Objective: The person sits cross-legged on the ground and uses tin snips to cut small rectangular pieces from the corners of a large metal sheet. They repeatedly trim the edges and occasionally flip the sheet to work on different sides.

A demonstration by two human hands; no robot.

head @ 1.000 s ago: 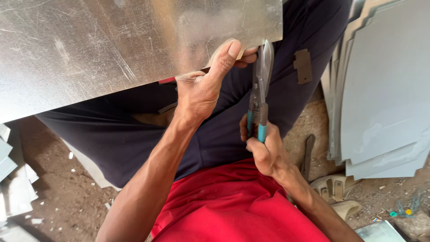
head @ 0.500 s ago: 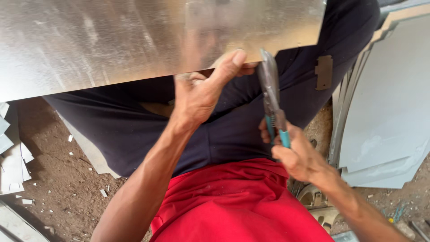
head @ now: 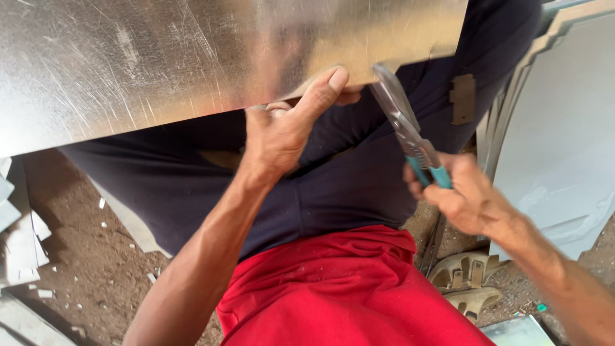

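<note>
A large scratched sheet of shiny metal (head: 160,57) lies across my lap and fills the top of the view. My left hand (head: 288,128) grips its near edge, thumb on top and fingers underneath. My right hand (head: 458,195) holds tin snips with teal handles (head: 410,134). The grey blades point up and left and meet the sheet's near edge just right of my left thumb. I am seated, in dark trousers and a red shirt.
Cut grey metal sheets (head: 557,128) lean in a stack at the right. A sandal (head: 467,282) rests on the dirt floor below them. Metal offcuts (head: 19,243) and small scraps lie on the ground at the left.
The snips swung from near upright to leaning left, and my right hand moved out to the right. My left hand stayed clamped on the sheet's edge.
</note>
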